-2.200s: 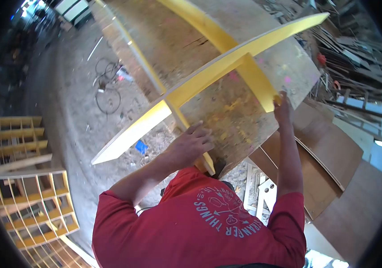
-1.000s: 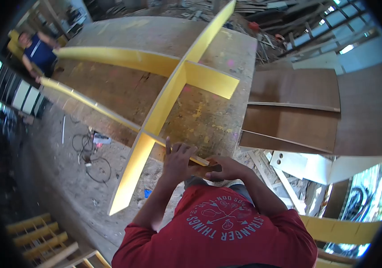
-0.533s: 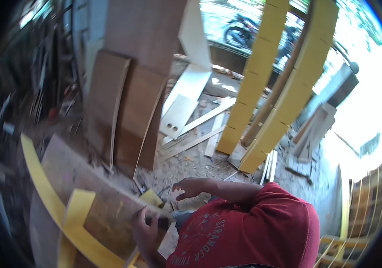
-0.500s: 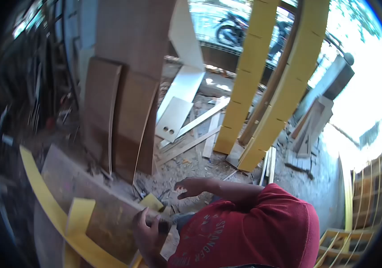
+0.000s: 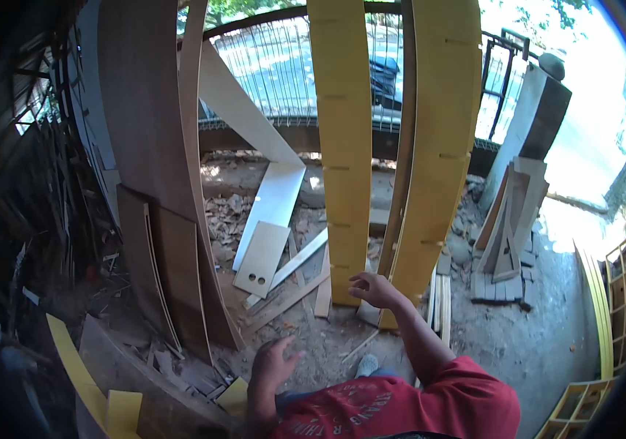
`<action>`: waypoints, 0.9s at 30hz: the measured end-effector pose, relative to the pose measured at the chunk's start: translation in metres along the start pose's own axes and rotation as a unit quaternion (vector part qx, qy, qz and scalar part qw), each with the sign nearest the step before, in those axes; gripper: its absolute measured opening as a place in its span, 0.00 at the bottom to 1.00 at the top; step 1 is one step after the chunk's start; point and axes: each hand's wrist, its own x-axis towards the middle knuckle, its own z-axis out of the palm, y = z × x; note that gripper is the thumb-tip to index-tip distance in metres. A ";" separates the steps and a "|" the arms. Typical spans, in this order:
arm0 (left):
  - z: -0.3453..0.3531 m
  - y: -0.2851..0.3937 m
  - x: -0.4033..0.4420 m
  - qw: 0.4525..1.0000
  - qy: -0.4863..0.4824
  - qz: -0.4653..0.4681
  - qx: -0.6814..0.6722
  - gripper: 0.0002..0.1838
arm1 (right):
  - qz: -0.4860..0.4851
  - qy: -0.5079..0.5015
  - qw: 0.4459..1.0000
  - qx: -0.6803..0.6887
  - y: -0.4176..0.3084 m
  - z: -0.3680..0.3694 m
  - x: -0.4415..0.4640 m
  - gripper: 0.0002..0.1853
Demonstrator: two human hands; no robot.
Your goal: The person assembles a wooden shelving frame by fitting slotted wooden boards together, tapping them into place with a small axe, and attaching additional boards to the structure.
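Note:
My right hand reaches forward in front of the foot of a tall yellow board with short dark slots along it. Its fingers are loosely bent and apart, and I see nothing in them; whether they touch the board I cannot tell. A second yellow board stands to the right, beside a narrow brown strip. Over the dusty ground my left hand hangs with thumb and fingers apart, holding nothing.
Brown panels lean at the left. A pale board with two holes lies among wood strips ahead. Yellow curved pieces are at lower left, wood scraps at right. Yellow lattice frames stand far right; a wire fence runs behind.
My view has swung and lifted, showing more of the yellow boards. My right hand has extended forward toward their feet, and my left hand has moved off the lower-left wood panel.

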 end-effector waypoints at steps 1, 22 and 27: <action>0.010 0.014 0.015 0.999 -0.032 -0.004 0.001 0.29 | -0.007 0.033 0.999 0.025 -0.003 -0.025 0.008 0.29; 0.057 -0.073 0.322 0.979 -0.192 0.060 0.029 0.36 | -0.121 0.565 0.815 0.040 -0.075 -0.261 0.435 0.29; 0.035 -0.083 0.395 0.966 -0.255 0.044 0.006 0.38 | -0.044 0.637 0.770 0.016 -0.094 -0.251 0.442 0.21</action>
